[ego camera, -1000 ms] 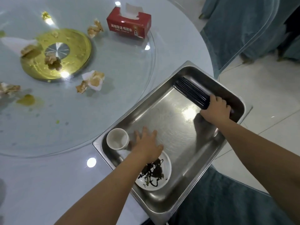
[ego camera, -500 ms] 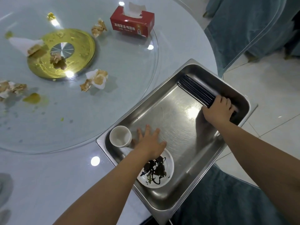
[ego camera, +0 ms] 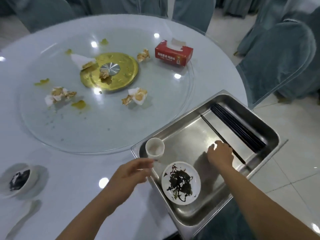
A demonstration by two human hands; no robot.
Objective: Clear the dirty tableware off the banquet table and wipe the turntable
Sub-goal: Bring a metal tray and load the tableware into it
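We found the remaining dirty bowl (ego camera: 18, 179) at the near left edge of the banquet table (ego camera: 72, 196), well apart from the steel tray (ego camera: 199, 220) that overhung the table's right rim. Our left hand (ego camera: 133, 172) hovered just beside the tray's near left corner, fingers loosely spread and holding nothing, and it was plainly the nearer of the two to that bowl, which lay further to its left. Our right hand (ego camera: 220, 154) was over the tray floor, its fingers curled beside the single loose chopstick (ego camera: 223, 138); the blur there left us unsure whether it pinched the chopstick or only touched it.

That chopstick ran diagonally from the tray's far side toward its near right, roughly parallel to the bundle of black chopsticks (ego camera: 238, 128) lying against the tray's right wall. A white cup (ego camera: 154, 149) stood upright in the tray's left corner, and a small plate (ego camera: 181, 182) smeared with dark greens lay flat near us.

The glass turntable (ego camera: 103, 132) was wet-looking and spotted, with crumpled soiled napkins (ego camera: 58, 96) scattered round its gold hub (ego camera: 109, 71), and a red tissue box (ego camera: 173, 53) at its far right edge. Blue-covered chairs (ego camera: 280, 59) ringed the table on a pale tiled floor (ego camera: 294, 170).
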